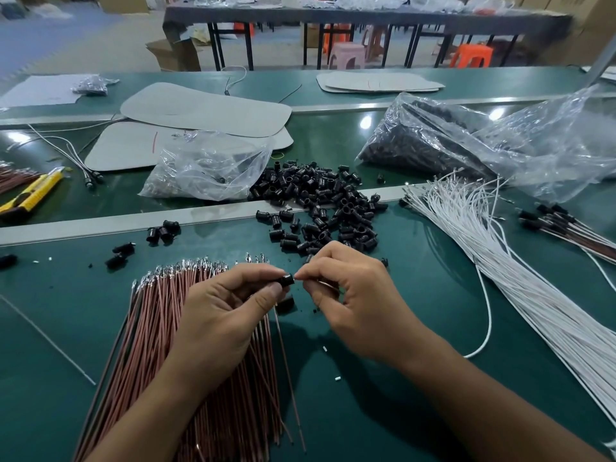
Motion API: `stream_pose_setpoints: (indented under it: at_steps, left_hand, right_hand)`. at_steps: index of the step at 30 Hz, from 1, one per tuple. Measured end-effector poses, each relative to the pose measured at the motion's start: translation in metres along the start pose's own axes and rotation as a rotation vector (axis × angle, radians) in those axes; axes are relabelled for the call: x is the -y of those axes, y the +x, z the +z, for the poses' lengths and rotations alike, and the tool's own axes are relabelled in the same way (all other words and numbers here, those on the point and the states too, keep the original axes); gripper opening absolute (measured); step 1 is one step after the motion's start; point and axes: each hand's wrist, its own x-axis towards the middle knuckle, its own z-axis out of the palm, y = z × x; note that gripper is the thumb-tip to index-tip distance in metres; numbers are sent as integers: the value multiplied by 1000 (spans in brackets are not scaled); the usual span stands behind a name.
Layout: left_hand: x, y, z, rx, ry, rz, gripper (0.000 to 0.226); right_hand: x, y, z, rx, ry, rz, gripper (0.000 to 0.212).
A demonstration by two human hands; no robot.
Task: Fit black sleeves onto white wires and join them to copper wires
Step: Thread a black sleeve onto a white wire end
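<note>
Black sleeve (287,280) sits pinched between the thumb and forefinger of the left hand (226,305), held just above the green table (383,411) with its open mouth turned to the right hand (353,295). That hand's thumb and forefinger are closed on something thin right at the mouth. I take it for the end of the loose white wire (488,315), which loops away to the right, though the fingers hide the tip.

The sleeve is a short, dark, barrel-shaped plastic piece with a flared rim. It looks light, hard and fairly smooth, so it may roll or slip. A grip across the barrel, clear of the mouth, should serve best. The wire looks limp and should be held close to its tip, or it will bend instead of entering.

Under the left hand lie the copper wires (156,328), a fanned bundle with bright tips pointing away. To the right is the sheaf of white wires (506,268). Beyond the hands is the loose heap of sleeves (326,201), spilling over a metal strip (100,225). Finished pieces (566,225) lie far right. Further off are a small clear bag (206,168), a large bag (466,138) of dark parts, a yellow knife (30,195) and grey sheets (206,110).
</note>
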Motion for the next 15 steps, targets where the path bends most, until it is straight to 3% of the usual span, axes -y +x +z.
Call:
stream_pose_setpoints:
  at_steps: [8, 15]
  left_hand:
    - [5, -1, 2, 9, -9, -38, 23]
    - [5, 0, 1, -29, -72, -35, 25]
  right_hand:
    - [2, 0, 3, -41, 102, 1, 8]
    - [2, 0, 0, -29, 147, 87, 27]
